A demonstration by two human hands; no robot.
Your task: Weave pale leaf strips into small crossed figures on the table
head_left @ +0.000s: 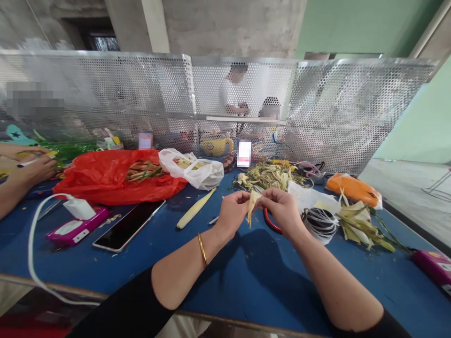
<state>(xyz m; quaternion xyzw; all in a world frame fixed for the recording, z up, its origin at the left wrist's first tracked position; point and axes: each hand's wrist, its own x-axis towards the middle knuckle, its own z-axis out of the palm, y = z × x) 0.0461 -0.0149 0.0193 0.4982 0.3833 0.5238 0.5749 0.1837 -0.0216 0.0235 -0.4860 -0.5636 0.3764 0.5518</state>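
Observation:
Between both hands, above the blue table, is a pale strip of dried corn husk. My left hand, with a gold bangle on its wrist, pinches the strip from the left. From the right, my right hand pinches its upper part. Just under the right hand shows part of a red handle; the rest of that tool is hidden. A rolled pale husk piece lies on the table to the left. Behind the hands spreads a heap of dried husk scraps.
A phone and a purple power strip lie left, before a red plastic bag and a white bag. To the right are coiled wire, husks and an orange packet. Another person's hands are far left.

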